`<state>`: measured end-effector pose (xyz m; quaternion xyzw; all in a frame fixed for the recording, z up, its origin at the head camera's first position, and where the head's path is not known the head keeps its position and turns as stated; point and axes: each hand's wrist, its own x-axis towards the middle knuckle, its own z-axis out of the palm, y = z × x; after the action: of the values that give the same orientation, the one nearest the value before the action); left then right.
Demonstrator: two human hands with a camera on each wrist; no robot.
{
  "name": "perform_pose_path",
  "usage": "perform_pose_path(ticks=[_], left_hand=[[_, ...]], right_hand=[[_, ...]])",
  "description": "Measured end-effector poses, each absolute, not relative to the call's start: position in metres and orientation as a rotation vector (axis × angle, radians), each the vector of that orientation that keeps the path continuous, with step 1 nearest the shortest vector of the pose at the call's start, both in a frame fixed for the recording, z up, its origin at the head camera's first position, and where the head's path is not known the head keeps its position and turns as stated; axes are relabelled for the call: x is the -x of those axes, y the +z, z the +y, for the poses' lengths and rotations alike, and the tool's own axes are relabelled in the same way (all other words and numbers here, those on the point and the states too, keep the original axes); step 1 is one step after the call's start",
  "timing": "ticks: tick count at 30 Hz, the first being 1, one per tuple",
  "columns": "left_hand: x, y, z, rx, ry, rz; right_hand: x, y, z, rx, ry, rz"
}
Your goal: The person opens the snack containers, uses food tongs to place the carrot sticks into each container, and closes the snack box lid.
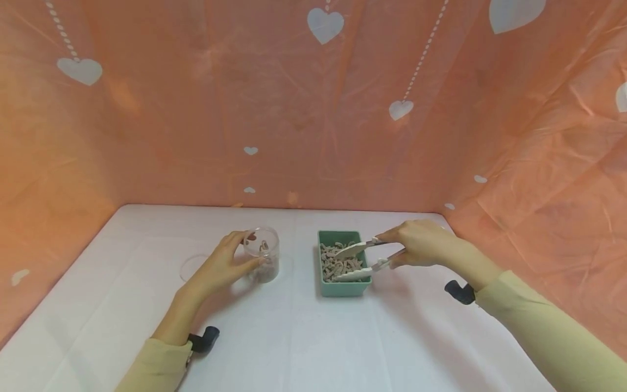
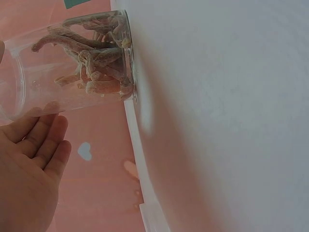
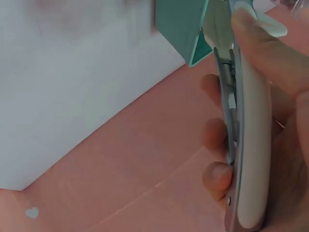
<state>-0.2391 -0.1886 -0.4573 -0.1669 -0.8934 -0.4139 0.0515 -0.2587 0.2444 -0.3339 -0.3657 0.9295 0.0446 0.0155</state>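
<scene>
My left hand (image 1: pixel 227 265) holds a clear plastic jar (image 1: pixel 269 267) near its top, thumb on the near side and fingers on the far side. Brownish dried strips (image 2: pixel 99 58) fill the lower part of the jar, which stands upright on the table. With my right hand (image 1: pixel 421 243) I grip a pair of tongs (image 1: pixel 379 265) by its pale handles. The tongs' arms are spread, and their tips reach into a green rectangular tub (image 1: pixel 343 290). Many small brownish pieces (image 1: pixel 338 267) lie in the tub, around the tips.
A clear round lid or ring (image 1: pixel 182 268) lies on the table left of the jar, partly behind my left hand. The white-covered table (image 1: pixel 294 337) is bordered by orange cloth (image 1: pixel 289 125) with white hearts at the back and sides.
</scene>
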Motion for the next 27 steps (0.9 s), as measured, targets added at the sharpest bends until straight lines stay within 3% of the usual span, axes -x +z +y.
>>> perform_pose_path(ticks=[27], left_hand=[[0.239,-0.455,-0.188,0.516,-1.255,-2.725]], right_hand=[[0.251,-0.357,0.263,1.303,-0.010,2.977]])
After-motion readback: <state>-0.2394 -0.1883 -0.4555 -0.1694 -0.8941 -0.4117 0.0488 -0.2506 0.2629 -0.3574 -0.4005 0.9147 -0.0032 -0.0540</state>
